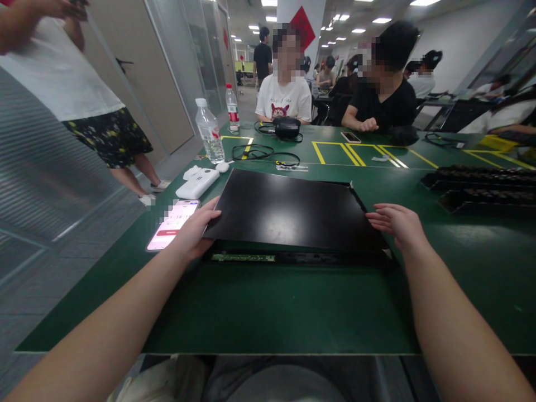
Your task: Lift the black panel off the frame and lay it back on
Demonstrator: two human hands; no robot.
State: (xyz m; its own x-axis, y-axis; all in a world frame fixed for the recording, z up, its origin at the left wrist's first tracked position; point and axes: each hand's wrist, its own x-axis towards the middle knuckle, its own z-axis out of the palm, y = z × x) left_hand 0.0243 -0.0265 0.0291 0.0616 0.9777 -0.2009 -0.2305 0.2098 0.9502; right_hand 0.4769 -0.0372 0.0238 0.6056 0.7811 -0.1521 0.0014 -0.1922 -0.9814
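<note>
A flat black glossy panel, looking like a display screen sheet, lies tilted over a black frame on the table in front of me. A green circuit board strip shows along the frame's near edge. My left hand grips the panel's left edge, thumb on top and the other fingers underneath. At the right edge, my right hand has its fingers stretched out towards the panel's side; whether they touch it I cannot tell.
Left of the panel are a lit phone, a white device and a water bottle. Black cables lie behind it. Long black parts lie at the right. People sit across the green table; one person stands left.
</note>
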